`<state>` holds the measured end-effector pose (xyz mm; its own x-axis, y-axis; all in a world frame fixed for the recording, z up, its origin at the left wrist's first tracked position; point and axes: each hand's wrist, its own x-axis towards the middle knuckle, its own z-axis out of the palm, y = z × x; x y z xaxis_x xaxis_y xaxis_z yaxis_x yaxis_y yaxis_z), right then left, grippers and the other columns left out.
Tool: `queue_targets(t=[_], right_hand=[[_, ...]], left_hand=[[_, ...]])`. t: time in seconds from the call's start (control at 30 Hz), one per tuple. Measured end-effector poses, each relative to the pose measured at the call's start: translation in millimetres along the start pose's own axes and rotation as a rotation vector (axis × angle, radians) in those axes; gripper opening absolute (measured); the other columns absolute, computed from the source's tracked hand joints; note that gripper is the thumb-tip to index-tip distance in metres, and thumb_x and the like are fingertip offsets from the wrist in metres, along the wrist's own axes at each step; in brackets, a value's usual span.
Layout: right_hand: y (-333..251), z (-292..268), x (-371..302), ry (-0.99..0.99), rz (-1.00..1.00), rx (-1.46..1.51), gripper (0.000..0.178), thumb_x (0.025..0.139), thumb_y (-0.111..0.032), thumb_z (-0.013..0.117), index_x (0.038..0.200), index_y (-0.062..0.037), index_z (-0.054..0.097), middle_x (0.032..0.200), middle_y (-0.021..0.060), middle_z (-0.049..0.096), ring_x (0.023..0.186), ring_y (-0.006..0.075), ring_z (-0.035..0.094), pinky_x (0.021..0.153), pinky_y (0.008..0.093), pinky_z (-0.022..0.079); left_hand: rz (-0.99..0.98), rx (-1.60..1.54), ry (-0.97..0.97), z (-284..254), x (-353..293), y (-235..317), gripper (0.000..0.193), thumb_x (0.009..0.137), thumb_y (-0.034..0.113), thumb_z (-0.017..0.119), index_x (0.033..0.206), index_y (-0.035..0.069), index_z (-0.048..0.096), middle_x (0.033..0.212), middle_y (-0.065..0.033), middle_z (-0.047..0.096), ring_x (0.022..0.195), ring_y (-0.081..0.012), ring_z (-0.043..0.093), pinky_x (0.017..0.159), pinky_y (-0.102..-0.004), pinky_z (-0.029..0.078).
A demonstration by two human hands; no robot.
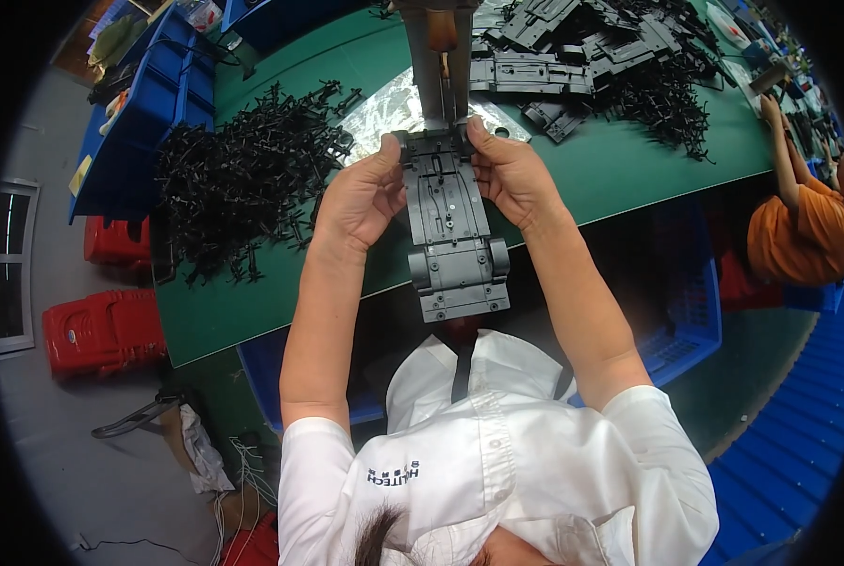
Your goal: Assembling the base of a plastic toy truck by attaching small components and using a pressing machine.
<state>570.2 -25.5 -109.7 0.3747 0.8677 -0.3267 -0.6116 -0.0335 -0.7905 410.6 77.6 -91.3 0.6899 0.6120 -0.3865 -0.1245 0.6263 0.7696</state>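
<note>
A long grey plastic chassis plate (448, 222), like the underside of a toy car, with wheel arches, ribs and screw holes, is held between my two hands. My left hand (360, 200) grips its far left side, thumb on top and fingers curled beneath. On the opposite side my right hand (516, 177) pinches the far right edge in the same way. The plate's far end lies under an upright metal machine column (442, 71), and what touches it there is hidden. Its near end sticks out past the table edge towards my body.
Thin black branched plastic parts (252, 170) are heaped on the green table (620, 193) at left. More grey chassis plates (535, 71) and black parts (662, 104) lie at back right. Blue bins (143, 123) stand at left. A person in orange (799, 231) sits at far right.
</note>
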Motion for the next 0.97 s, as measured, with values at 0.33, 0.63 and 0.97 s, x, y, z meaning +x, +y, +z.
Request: queue_targets(t=[0.33,0.63,0.97], right_hand=[[0.9,-1.6,-0.2,0.011,-0.002,0.066,0.032,0.083,-0.033,0.063,0.089,-0.0015,0.06,0.076,0.0055,0.061,0.065,0.0136,0.06,0.06,0.0261,0.053],[-0.5,-1.7,-3.2,0.005,-0.008,0.082,0.03,0.084,-0.03,0.062,0.09,-0.001,0.06,0.078,0.0065,0.062,0.069,0.014,0.061,0.063,0.0269,0.053],[2.4,-5.1,-0.7,0.041,-0.006,0.138,0.025,0.084,-0.027,0.062,0.091,-0.0024,0.061,0.08,0.006,0.063,0.071,0.0136,0.06,0.067,0.0259,0.052]], left_hand=[[-0.014,0.01,0.004,4.8,-2.3,2.2,0.023,0.081,0.031,0.065,0.088,0.009,0.061,0.076,0.0041,0.06,0.069,-0.0056,0.054,0.059,-0.0192,0.041],[0.0,0.004,-0.008,7.0,-0.7,0.9,0.025,0.082,0.03,0.064,0.091,0.007,0.061,0.08,0.001,0.062,0.072,-0.0064,0.056,0.058,-0.0183,0.044],[0.001,-0.006,-0.064,3.9,4.2,-2.2,0.028,0.083,0.031,0.063,0.094,0.005,0.061,0.083,0.0005,0.062,0.076,-0.0081,0.056,0.063,-0.0196,0.045]])
